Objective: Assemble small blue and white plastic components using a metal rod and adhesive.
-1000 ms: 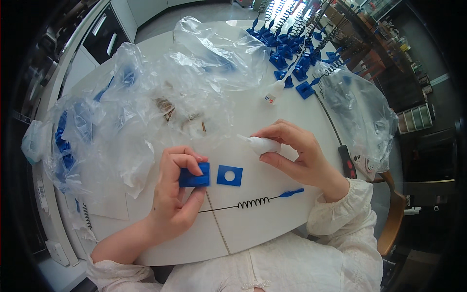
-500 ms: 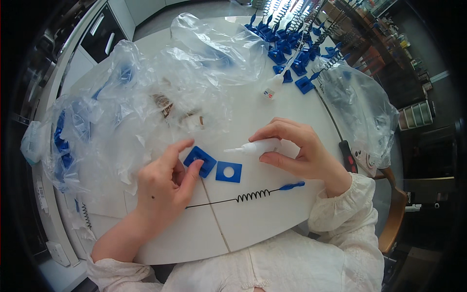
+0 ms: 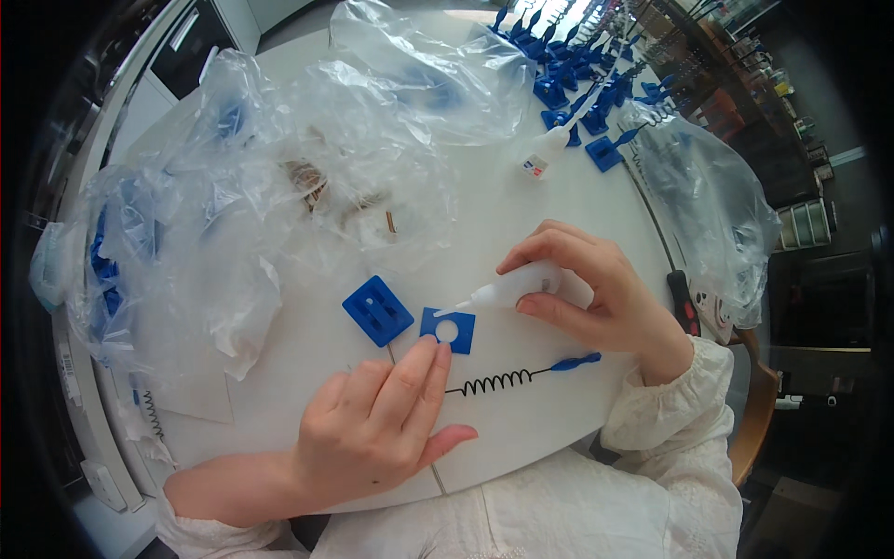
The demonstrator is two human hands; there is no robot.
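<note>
A small white squeeze bottle (image 3: pixel 521 285) with a thin nozzle lies in the grip of my right hand (image 3: pixel 587 289). Its tip meets the upper part of a flat blue square plate (image 3: pixel 460 337) with a round hole. My left hand (image 3: pixel 382 419) rests its outstretched fingertips on that plate's near edge, thumb apart. Left of the plate, a blue square base (image 3: pixel 377 312) with raised ridges lies loose on the table. Below them is a black coiled spring wire (image 3: pixel 498 382) with a blue tip (image 3: pixel 575 361); its left end is hidden behind my left hand.
Crumpled clear plastic bags (image 3: pixel 233 214) with blue parts inside cover the table's left and far side. Several finished-looking blue bases with springs (image 3: pixel 568 79) stand at the far right. Nearby are another white bottle (image 3: pixel 548 154), a screwdriver (image 3: pixel 683 300) and a clear bag (image 3: pixel 703 200).
My left hand has let go of the ridged blue base and moved right and nearer, onto the holed plate. My right hand has brought the bottle's nozzle down to that plate.
</note>
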